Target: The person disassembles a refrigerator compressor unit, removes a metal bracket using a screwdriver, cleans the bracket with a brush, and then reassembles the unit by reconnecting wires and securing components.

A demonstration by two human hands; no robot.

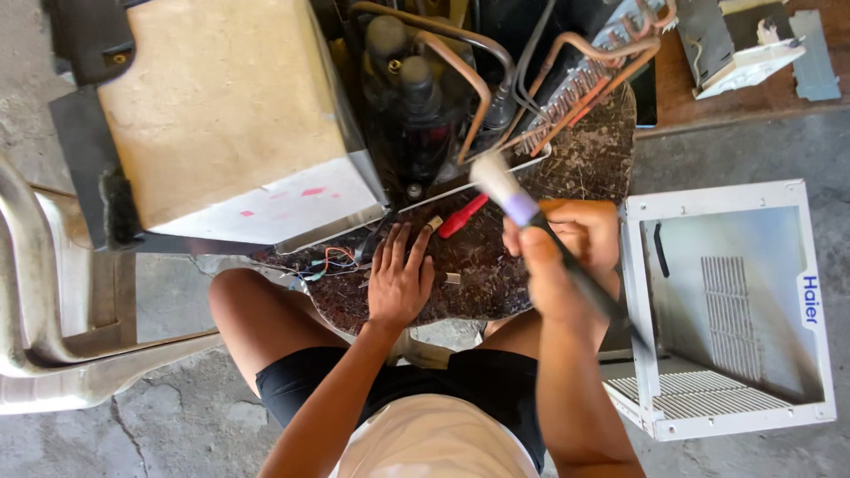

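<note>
My left hand [398,274] lies flat, fingers spread, on the dark speckled tabletop [584,164] just in front of an opened air-conditioner chassis. My right hand [558,243] is closed around the black handle of a paintbrush [522,208], whose pale bristles point up toward the chassis. A black compressor [412,106] with copper pipes [460,66] stands in the middle of the unit. A beige foam housing [221,106] fills its left side. A red-handled tool [462,215] lies on the table between my hands.
A white metal appliance casing [730,305] with vent slots lies on the concrete floor at right. A pale plastic chair [35,292] stands at left. Loose coloured wires [332,261] hang at the table's near edge. White parts [748,53] rest on a wooden surface at top right.
</note>
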